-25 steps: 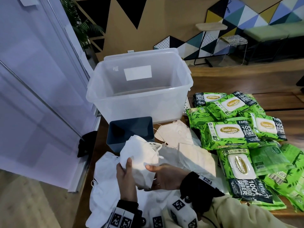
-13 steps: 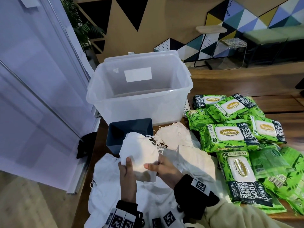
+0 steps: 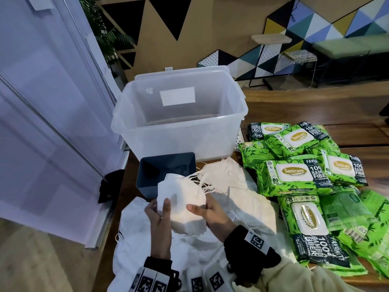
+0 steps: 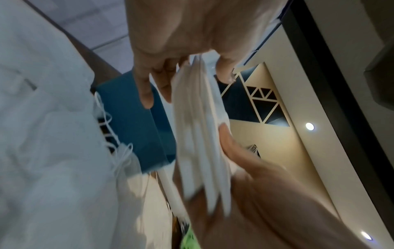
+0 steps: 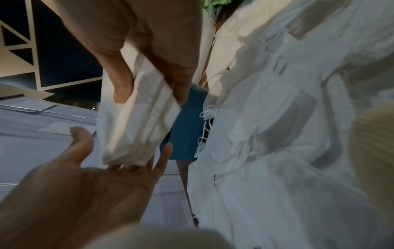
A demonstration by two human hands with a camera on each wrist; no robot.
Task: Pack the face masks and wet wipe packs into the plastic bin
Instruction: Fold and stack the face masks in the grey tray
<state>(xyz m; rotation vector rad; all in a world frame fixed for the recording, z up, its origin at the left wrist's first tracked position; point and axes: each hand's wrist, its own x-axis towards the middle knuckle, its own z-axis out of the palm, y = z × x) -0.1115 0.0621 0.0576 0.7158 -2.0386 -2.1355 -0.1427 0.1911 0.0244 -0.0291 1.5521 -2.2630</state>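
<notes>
I hold a stack of white face masks (image 3: 181, 199) just above the table, in front of a small blue box (image 3: 147, 186). My right hand (image 3: 197, 209) grips the stack's right end, thumb on top and fingers underneath (image 5: 179, 87). My left hand (image 3: 157, 207) has straight, spread fingers, and the stack's left end rests between its thumb and fingers (image 4: 145, 94). The clear plastic bin (image 3: 117, 123) stands open behind the blue box; I see nothing in it. Green wet wipe packs (image 3: 294, 175) lie in a heap on the right. More loose masks (image 3: 242, 199) cover the table under my hands.
A crumpled white pile of masks (image 3: 134, 239) lies by the table's left edge. Something black (image 3: 109, 186) hangs beside that edge, next to a pale wall panel. Bare wooden tabletop (image 3: 294, 106) shows behind the wipe packs.
My right hand came up from under the stack to grip its right end with the thumb on top. The stack shifted a little to the right and flattened between both hands.
</notes>
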